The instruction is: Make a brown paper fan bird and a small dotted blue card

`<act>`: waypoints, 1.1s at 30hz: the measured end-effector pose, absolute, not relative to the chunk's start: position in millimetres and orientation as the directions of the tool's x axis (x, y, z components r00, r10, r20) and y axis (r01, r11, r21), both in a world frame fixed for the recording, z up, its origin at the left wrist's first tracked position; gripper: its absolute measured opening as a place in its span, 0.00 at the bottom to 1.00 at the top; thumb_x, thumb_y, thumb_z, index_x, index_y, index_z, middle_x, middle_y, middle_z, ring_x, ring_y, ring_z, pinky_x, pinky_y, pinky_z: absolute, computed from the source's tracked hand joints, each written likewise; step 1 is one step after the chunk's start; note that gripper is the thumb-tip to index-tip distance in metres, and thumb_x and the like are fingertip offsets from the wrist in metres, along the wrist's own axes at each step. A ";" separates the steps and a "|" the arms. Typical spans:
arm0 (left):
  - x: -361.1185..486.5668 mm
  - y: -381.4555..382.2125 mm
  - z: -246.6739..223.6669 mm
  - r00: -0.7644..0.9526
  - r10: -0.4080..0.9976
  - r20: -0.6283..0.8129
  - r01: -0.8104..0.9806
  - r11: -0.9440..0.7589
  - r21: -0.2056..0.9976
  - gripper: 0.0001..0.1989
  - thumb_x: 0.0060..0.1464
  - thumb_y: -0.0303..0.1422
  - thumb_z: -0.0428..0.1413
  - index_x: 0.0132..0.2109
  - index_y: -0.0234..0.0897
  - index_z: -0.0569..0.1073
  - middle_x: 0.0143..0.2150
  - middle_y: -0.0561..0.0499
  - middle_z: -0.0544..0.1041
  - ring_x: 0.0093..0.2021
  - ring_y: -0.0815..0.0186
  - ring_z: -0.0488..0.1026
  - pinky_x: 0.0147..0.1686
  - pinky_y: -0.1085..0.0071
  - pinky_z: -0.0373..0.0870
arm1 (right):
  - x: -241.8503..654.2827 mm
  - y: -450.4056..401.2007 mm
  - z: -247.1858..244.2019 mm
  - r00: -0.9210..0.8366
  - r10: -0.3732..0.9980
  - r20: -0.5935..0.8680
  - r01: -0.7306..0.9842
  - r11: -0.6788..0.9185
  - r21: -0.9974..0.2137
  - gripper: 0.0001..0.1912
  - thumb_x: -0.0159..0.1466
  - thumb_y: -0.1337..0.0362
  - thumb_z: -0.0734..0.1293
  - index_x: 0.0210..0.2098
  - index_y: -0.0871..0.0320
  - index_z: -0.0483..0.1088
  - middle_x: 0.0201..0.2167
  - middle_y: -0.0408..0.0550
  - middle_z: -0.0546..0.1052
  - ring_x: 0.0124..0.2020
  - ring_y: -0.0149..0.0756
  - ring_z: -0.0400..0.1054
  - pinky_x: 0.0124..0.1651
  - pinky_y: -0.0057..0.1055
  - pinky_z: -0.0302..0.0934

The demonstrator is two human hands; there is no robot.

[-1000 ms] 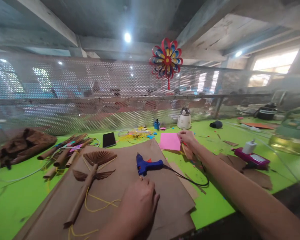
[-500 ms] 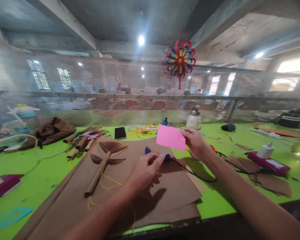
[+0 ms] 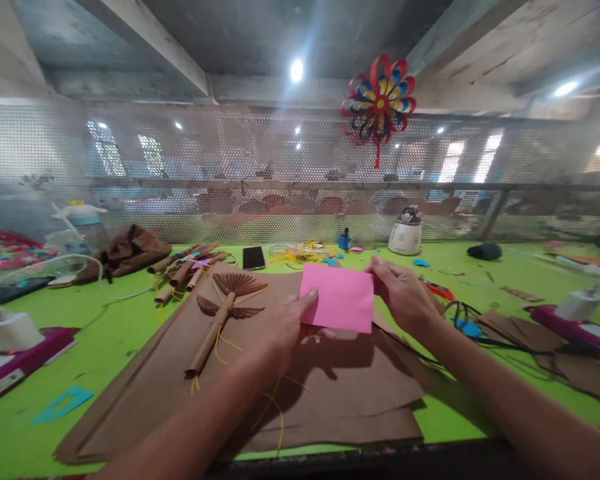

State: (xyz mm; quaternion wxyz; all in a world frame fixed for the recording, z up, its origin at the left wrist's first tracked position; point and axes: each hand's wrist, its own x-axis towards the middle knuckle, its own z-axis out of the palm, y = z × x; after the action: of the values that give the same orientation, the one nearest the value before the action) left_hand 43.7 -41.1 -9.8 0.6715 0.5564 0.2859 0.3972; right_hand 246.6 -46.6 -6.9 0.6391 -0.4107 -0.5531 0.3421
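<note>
1. Left hand (image 3: 285, 327): grip closed on the left edge of the pink paper (image 3: 337, 300), thumb in front.
2. Right hand (image 3: 400, 297): grip pinched on its upper right corner.
3. The pink paper is above brown sheets (image 3: 145, 400) on the green counter (image 3: 120, 330), right of a brown paper tube (image 3: 209, 341).

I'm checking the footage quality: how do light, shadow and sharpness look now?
Head view: glare streaks upward from the ceiling lamp; head view: dark shadow on the brown paper below the pink paper; head view: scenery beyond the mesh panel looks hazy.
</note>
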 end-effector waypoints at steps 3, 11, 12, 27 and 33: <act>44.6 -46.1 -6.4 0.540 0.841 0.028 -0.160 0.069 0.985 0.19 0.55 0.44 0.52 0.42 0.29 0.70 0.33 0.44 0.76 0.24 0.67 0.72 0.25 0.70 0.71 | 249.1 -51.1 -2.2 0.084 0.853 0.515 0.218 0.489 -0.845 0.17 0.55 0.51 0.69 0.33 0.59 0.72 0.29 0.47 0.74 0.30 0.32 0.67 0.33 0.28 0.63; 49.0 -47.5 -5.0 0.591 0.805 0.048 -0.099 0.013 0.995 0.17 0.55 0.42 0.53 0.37 0.30 0.72 0.30 0.46 0.75 0.24 0.69 0.71 0.29 0.71 0.71 | 239.9 -55.8 -4.9 0.040 0.906 0.421 0.330 0.385 -0.862 0.15 0.52 0.54 0.70 0.22 0.60 0.71 0.20 0.43 0.71 0.21 0.27 0.61 0.21 0.23 0.54; 49.1 -47.4 -4.9 0.591 0.805 0.050 -0.091 0.005 0.996 0.16 0.55 0.42 0.52 0.37 0.30 0.72 0.30 0.46 0.75 0.24 0.69 0.71 0.29 0.71 0.70 | 239.2 -54.8 -6.5 0.063 0.914 0.401 0.316 0.363 -0.876 0.16 0.52 0.53 0.70 0.21 0.61 0.70 0.18 0.42 0.69 0.20 0.27 0.60 0.20 0.23 0.53; 45.7 -44.7 -5.8 0.531 0.847 0.034 -0.095 0.020 0.995 0.16 0.55 0.41 0.52 0.37 0.28 0.71 0.31 0.44 0.75 0.22 0.68 0.70 0.27 0.69 0.71 | 267.8 -30.1 -10.2 0.308 0.816 0.490 0.201 0.447 -0.871 0.23 0.56 0.45 0.65 0.23 0.61 0.70 0.14 0.42 0.68 0.15 0.26 0.59 0.19 0.26 0.55; 46.5 -40.3 -8.6 0.514 0.857 0.027 -0.147 0.057 0.988 0.16 0.52 0.40 0.56 0.39 0.29 0.73 0.34 0.42 0.75 0.29 0.65 0.71 0.27 0.69 0.73 | 263.7 -44.1 -0.6 0.041 0.848 0.529 0.252 0.504 -0.826 0.16 0.56 0.54 0.68 0.36 0.60 0.74 0.27 0.47 0.75 0.28 0.32 0.68 0.33 0.31 0.63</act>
State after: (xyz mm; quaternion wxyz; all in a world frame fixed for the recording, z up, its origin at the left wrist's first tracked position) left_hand 46.5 -40.3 -8.6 0.6570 0.5706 0.3112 0.3820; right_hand 263.7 -44.1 -0.6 0.5813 -0.4275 -0.6433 0.2559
